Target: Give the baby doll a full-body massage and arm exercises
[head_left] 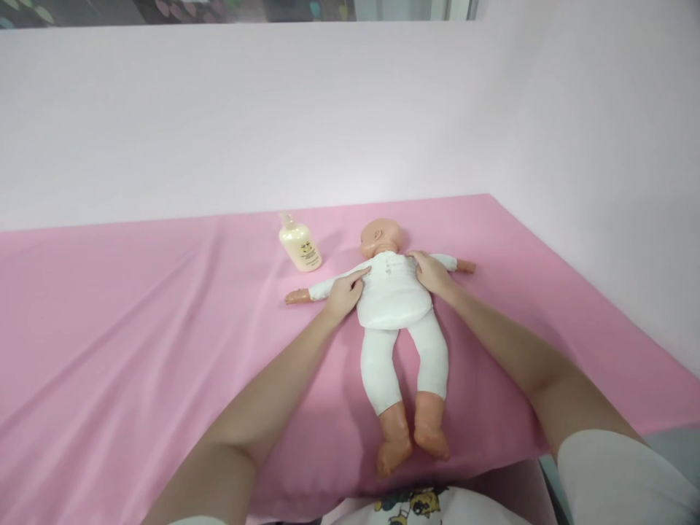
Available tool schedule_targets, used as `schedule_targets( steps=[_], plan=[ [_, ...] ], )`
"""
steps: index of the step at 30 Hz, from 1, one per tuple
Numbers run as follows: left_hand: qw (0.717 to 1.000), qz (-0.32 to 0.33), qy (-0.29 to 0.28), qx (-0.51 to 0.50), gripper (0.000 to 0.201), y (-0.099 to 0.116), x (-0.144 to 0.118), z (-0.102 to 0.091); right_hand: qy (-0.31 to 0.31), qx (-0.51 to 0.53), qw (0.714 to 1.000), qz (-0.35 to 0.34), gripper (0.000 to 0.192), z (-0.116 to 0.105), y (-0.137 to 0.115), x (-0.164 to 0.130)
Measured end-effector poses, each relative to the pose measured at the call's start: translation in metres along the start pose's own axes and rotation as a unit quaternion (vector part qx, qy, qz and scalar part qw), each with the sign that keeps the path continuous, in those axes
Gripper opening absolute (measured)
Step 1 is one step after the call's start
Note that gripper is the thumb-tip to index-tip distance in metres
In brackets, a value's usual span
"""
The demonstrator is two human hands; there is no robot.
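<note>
Bald baby doll with a white cloth body and tan plastic limbs [392, 297] lies at the clock-face centre on a smooth pink cloth [164, 350], its head [381, 235] at twelve, turned toward nine, its bare feet [394, 446] at six, close to the near edge. Whether its front or back is uppermost is hard to tell.

Several things could go wrong. Uneven pressure from the two hands could twist the soft body or roll it. A pull toward six o'clock could drag the feet over the edge, since little cloth lies beyond them. The pale yellow plastic pump bottle [300, 246] stands at ten o'clock, near the doll's outstretched arm [298, 296]; a sweep of that arm could knock it over. Loose cloth might also bunch and shift both.

Both bare forearms reach up from the near side, left from seven o'clock, right from four, converging on the upper body. The left hand [344, 293] touches its nine o'clock side, thumb parted from the partly hidden fingers. The right hand [432, 274] rests at two o'clock, fingers bent over near the shoulder. Whether either hand grips or merely rests, I cannot tell.
</note>
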State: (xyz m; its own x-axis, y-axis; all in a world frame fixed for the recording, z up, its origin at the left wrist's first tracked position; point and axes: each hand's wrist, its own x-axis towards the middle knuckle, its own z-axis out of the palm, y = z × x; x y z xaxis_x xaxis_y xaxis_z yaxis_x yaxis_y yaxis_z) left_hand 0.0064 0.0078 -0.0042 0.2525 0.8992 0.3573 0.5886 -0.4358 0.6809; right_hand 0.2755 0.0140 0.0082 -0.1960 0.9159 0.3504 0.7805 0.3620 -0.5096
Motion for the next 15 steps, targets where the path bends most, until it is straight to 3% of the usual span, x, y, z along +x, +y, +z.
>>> schedule_targets(
  steps=[3,8,15],
  plan=[
    [0.999,-0.035,-0.012,0.018,0.046,0.006,-0.003,-0.001,0.008,-0.016,1.0,0.012,0.054,0.0,-0.002,-0.002],
    [0.997,-0.041,-0.001,0.067,0.047,0.016,-0.007,-0.002,0.014,-0.104,0.991,0.082,0.041,-0.004,-0.014,-0.006],
    [0.992,-0.041,-0.003,0.12,0.032,0.02,-0.008,-0.004,-0.036,-0.187,0.97,0.153,0.029,-0.017,-0.03,-0.009]
  ],
)
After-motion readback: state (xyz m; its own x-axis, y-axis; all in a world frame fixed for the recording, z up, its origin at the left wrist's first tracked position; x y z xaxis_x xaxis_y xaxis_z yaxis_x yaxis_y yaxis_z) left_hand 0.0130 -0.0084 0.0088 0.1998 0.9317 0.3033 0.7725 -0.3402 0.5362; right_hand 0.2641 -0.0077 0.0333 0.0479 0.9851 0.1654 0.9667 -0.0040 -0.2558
